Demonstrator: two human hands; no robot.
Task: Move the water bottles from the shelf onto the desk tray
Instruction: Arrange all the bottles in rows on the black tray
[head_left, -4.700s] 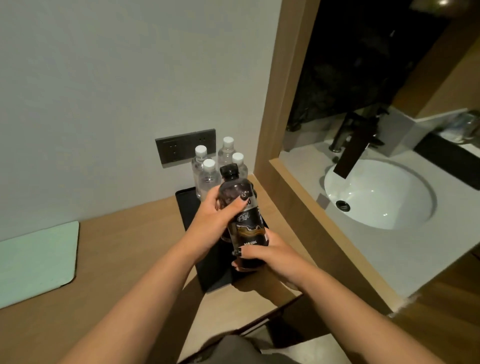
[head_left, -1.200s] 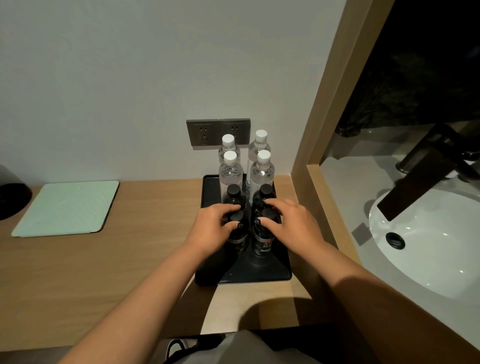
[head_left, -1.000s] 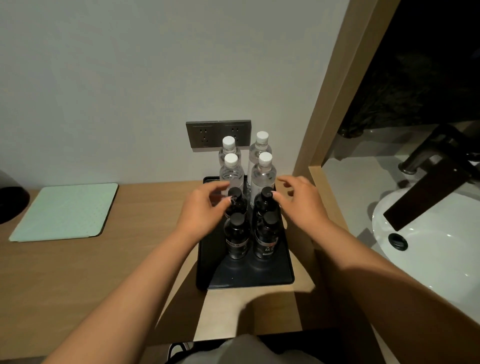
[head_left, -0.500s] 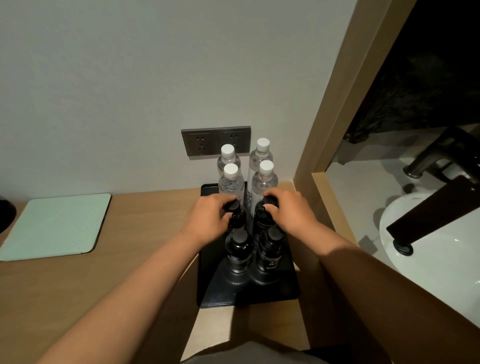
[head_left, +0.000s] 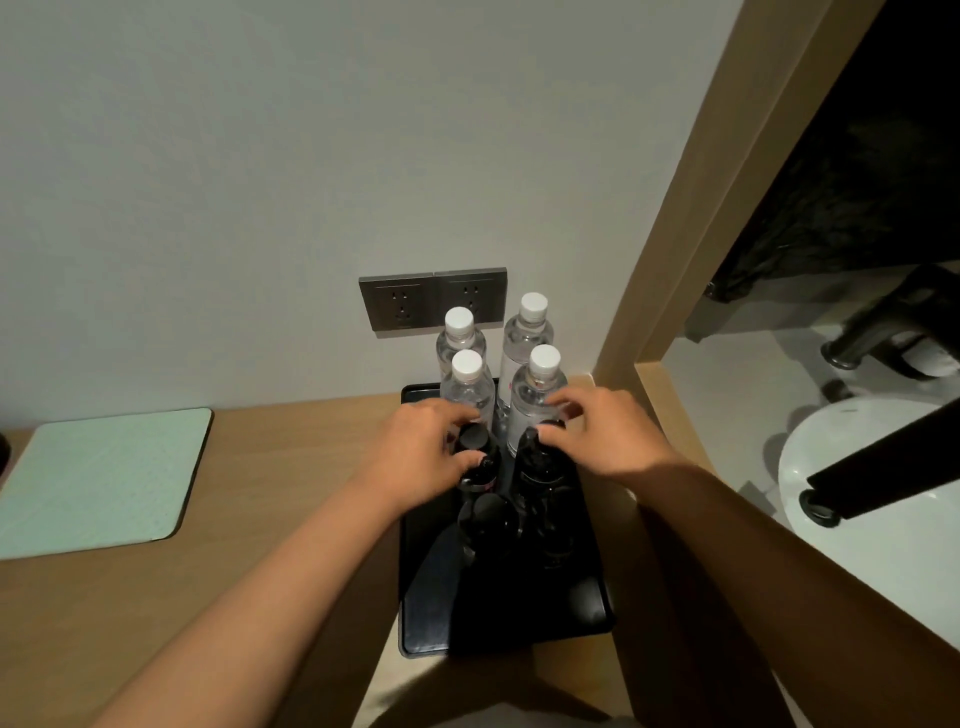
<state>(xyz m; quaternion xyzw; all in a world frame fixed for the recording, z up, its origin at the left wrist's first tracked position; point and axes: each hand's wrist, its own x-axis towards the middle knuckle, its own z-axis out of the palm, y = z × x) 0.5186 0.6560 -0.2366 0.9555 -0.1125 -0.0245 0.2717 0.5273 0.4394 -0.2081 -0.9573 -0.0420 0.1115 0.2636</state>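
Head view, looking down at a wooden surface (head_left: 260, 597) against a pale wall. A black tray (head_left: 592, 608) holds eight upright bottles. The left hand (head_left: 421, 457) curls its fingers around the neck of a dark bottle (head_left: 475, 457). Just right of it, the right hand (head_left: 608, 436) pinches the cap of a second dark bottle (head_left: 540, 467). Two more dark bottles (head_left: 491, 519) stand nearer than both hands. Four clear water bottles (head_left: 470, 384) with white caps stand just beyond the fingertips. Behind them is a wall socket (head_left: 400, 304). Well left of the left hand lies a pale green mat (head_left: 98, 478). Right of the right hand sits a white sink (head_left: 883, 545).
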